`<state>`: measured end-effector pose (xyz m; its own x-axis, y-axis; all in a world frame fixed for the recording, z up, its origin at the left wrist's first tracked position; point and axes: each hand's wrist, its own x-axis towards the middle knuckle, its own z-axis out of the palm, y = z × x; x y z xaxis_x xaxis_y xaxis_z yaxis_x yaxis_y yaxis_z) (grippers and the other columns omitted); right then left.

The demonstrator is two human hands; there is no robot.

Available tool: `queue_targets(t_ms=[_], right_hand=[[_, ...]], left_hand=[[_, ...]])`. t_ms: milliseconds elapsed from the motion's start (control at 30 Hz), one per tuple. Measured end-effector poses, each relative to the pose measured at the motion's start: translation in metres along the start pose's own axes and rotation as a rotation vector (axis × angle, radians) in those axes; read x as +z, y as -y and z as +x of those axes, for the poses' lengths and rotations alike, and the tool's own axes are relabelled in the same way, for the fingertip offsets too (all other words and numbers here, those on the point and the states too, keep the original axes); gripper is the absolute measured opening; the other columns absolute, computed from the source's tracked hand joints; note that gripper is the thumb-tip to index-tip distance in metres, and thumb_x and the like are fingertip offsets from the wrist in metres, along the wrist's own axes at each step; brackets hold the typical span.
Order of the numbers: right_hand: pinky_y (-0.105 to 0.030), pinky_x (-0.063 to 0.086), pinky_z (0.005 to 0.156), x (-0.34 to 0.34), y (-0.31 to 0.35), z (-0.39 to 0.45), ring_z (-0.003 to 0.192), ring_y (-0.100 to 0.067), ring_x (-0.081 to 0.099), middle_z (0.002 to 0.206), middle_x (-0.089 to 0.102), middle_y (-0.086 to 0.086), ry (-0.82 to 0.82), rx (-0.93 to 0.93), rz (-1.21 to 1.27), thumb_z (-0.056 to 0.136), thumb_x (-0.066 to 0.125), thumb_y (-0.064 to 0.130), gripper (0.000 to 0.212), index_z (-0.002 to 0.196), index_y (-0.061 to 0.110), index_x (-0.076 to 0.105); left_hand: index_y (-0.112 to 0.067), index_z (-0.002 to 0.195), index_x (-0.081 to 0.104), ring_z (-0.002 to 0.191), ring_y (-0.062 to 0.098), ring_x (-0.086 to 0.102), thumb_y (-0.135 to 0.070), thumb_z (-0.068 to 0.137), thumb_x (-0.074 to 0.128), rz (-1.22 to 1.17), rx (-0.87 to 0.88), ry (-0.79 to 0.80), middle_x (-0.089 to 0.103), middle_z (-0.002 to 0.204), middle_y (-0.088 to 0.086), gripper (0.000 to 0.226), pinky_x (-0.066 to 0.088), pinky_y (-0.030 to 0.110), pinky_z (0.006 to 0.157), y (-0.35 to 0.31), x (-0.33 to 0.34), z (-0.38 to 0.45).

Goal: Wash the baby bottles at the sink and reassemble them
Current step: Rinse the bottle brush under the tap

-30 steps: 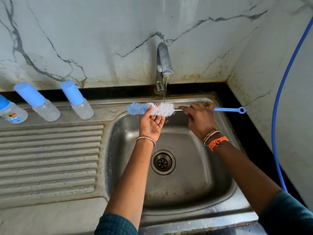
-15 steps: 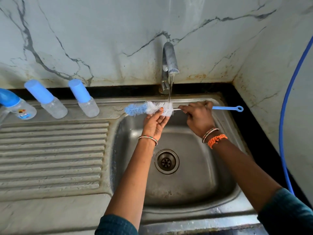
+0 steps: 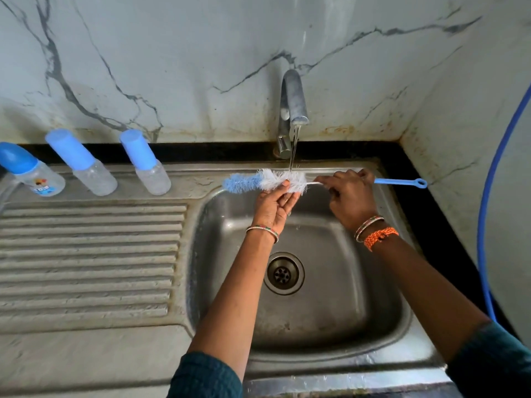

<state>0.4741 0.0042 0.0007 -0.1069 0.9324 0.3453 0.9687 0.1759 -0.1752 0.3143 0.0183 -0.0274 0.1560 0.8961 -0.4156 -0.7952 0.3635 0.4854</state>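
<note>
The right hand (image 3: 349, 196) grips the bottle brush (image 3: 267, 181) by its thin handle, holding it level under the running tap (image 3: 293, 99). The left hand (image 3: 274, 206) reaches up with fingers nearly straight, touching the white bristles. Three capped baby bottles (image 3: 145, 163) stand well left of the tap, behind the sink (image 3: 382, 326).

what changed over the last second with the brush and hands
Little moved. The left hand has slid slightly right along the white bristles of the blue-and-white bottle brush, rubbing them under the running steel tap. The right hand keeps gripping the handle. The three blue-capped clear baby bottles stayed put.
</note>
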Motion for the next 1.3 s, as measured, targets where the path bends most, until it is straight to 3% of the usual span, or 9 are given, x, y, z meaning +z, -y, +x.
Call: queue_targets(t_ms=[200, 267, 367, 567, 667, 900, 1033, 1167, 1300], right_hand=[[-0.038, 0.019, 0.096, 0.002, 0.021, 0.003, 0.092, -0.025, 0.059, 0.083, 0.069, 0.0, 0.08, 0.092, 0.022, 0.083, 0.053, 0.019, 0.018, 0.088, 0.021, 0.07], [-0.039, 0.02, 0.099, 0.005, 0.034, 0.008, 0.092, -0.024, 0.061, 0.083, 0.071, 0.0, 0.099, 0.131, 0.089, 0.09, 0.05, 0.032, 0.024, 0.085, 0.02, 0.071], [-0.036, 0.03, 0.092, 0.009, 0.047, 0.022, 0.093, -0.029, 0.061, 0.086, 0.07, -0.006, 0.192, 0.143, 0.168, 0.095, 0.048, 0.038, 0.032, 0.078, 0.019, 0.066], [-0.029, 0.04, 0.063, 0.013, 0.05, 0.039, 0.072, -0.023, 0.057, 0.084, 0.07, -0.014, 0.282, 0.216, 0.441, 0.091, 0.062, 0.026, 0.022, 0.091, 0.007, 0.073], [-0.035, 0.053, 0.07, 0.009, 0.048, 0.041, 0.08, -0.025, 0.066, 0.083, 0.073, -0.009, 0.234, 0.281, 0.468, 0.087, 0.067, 0.024, 0.014, 0.091, 0.014, 0.076], [-0.032, 0.046, 0.08, 0.005, 0.059, 0.027, 0.104, -0.025, 0.062, 0.107, 0.071, 0.0, 0.218, 0.052, 0.195, 0.088, 0.064, 0.029, 0.02, 0.106, 0.026, 0.073], [-0.028, 0.048, 0.082, 0.003, 0.062, 0.031, 0.104, -0.019, 0.063, 0.11, 0.071, 0.001, 0.273, 0.003, 0.312, 0.087, 0.061, 0.014, 0.034, 0.116, 0.032, 0.067], [-0.027, 0.047, 0.091, 0.004, 0.057, 0.039, 0.109, -0.02, 0.062, 0.117, 0.068, -0.006, 0.386, -0.003, 0.425, 0.088, 0.061, 0.008, 0.031, 0.117, 0.018, 0.068], [-0.027, 0.049, 0.086, 0.001, 0.047, 0.04, 0.098, -0.02, 0.066, 0.102, 0.073, -0.007, 0.308, 0.076, 0.51, 0.086, 0.062, 0.005, 0.02, 0.101, 0.009, 0.074]], left_hand=[[-0.005, 0.076, 0.057, 0.058, 0.009, 0.069, 0.011, 0.086, 0.054, 0.044, 0.058, -0.036, 0.069, 0.059, 0.001, 0.019, 0.058, 0.027, 0.056, -0.002, -0.006, 0.002], [-0.006, 0.075, 0.055, 0.059, 0.01, 0.069, 0.016, 0.085, 0.051, 0.067, 0.082, -0.046, 0.067, 0.056, 0.001, 0.024, 0.058, 0.028, 0.056, -0.003, -0.009, 0.002], [-0.005, 0.075, 0.053, 0.061, 0.01, 0.069, 0.019, 0.084, 0.048, 0.104, 0.109, -0.034, 0.065, 0.055, 0.001, 0.027, 0.059, 0.029, 0.059, -0.003, -0.009, 0.001], [-0.004, 0.079, 0.057, 0.063, 0.011, 0.069, 0.015, 0.084, 0.056, 0.207, 0.161, -0.044, 0.07, 0.062, 0.001, 0.02, 0.059, 0.029, 0.065, -0.012, -0.008, 0.0], [-0.002, 0.079, 0.058, 0.066, 0.012, 0.07, 0.013, 0.084, 0.058, 0.243, 0.157, -0.043, 0.071, 0.066, 0.002, 0.015, 0.059, 0.028, 0.067, -0.012, -0.004, 0.001], [-0.001, 0.085, 0.057, 0.068, 0.012, 0.07, 0.015, 0.087, 0.051, -0.019, 0.111, -0.042, 0.071, 0.07, 0.004, 0.017, 0.058, 0.024, 0.064, 0.01, -0.027, -0.01], [-0.009, 0.089, 0.057, 0.066, 0.007, 0.069, 0.017, 0.088, 0.046, 0.019, 0.131, -0.026, 0.07, 0.065, -0.003, 0.028, 0.057, 0.022, 0.063, 0.007, -0.024, -0.007], [-0.008, 0.085, 0.055, 0.06, 0.004, 0.066, 0.017, 0.088, 0.046, 0.108, 0.119, -0.016, 0.067, 0.058, -0.005, 0.027, 0.057, 0.027, 0.071, 0.008, -0.014, -0.005], [-0.007, 0.081, 0.058, 0.056, 0.006, 0.066, 0.016, 0.087, 0.051, 0.198, 0.125, -0.026, 0.066, 0.057, -0.005, 0.025, 0.058, 0.025, 0.062, 0.011, 0.0, -0.005]])
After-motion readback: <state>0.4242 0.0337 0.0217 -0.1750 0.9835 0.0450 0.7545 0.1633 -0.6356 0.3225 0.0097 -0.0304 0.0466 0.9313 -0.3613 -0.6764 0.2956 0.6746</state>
